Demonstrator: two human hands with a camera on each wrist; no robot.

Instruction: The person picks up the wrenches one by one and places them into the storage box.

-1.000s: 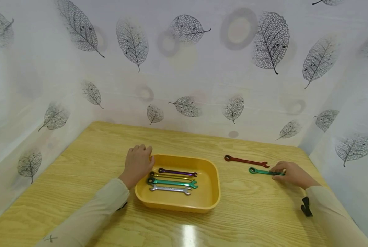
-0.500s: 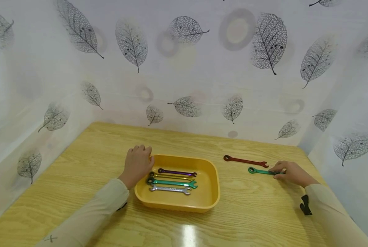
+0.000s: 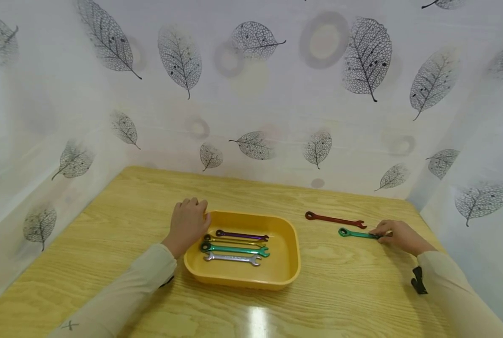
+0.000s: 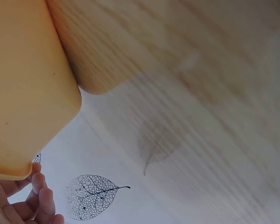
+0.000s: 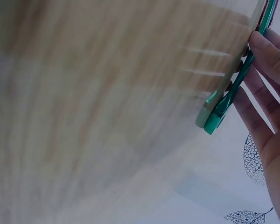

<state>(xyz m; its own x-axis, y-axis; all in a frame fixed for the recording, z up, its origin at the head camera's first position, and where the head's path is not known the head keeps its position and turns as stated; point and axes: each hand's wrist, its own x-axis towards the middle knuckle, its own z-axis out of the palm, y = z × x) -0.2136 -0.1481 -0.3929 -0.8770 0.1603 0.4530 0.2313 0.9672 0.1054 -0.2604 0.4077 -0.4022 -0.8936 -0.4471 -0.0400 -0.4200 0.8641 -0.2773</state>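
My left hand [image 3: 188, 226] grips the left rim of a yellow plastic tray [image 3: 280, 263]; in the left wrist view its fingers [image 4: 45, 205] curl at the tray's corner. Inside the tray lie a purple wrench [image 3: 242, 235], a gold wrench [image 3: 239, 242], a larger green wrench [image 3: 234, 250] and a silver open-end wrench [image 3: 233, 258], roughly parallel. To the right, my right hand [image 3: 400, 236] pinches the open end of another green combination wrench [image 3: 354, 234] at the table. Its ring end points left, uncovered. The right wrist view shows the thumb on this green wrench [image 5: 245, 70].
Just behind the held wrench lies a red combination wrench [image 3: 335, 219]. Everything stands on a wood-grain table [image 3: 319, 300]. Leaf-patterned white sheeting [image 3: 277, 103] encloses the back and both sides.
My right fingers have shifted slightly on the green wrench; its right tip, visible past them before, is now hidden by the hand. The left hand and tray have stayed put.
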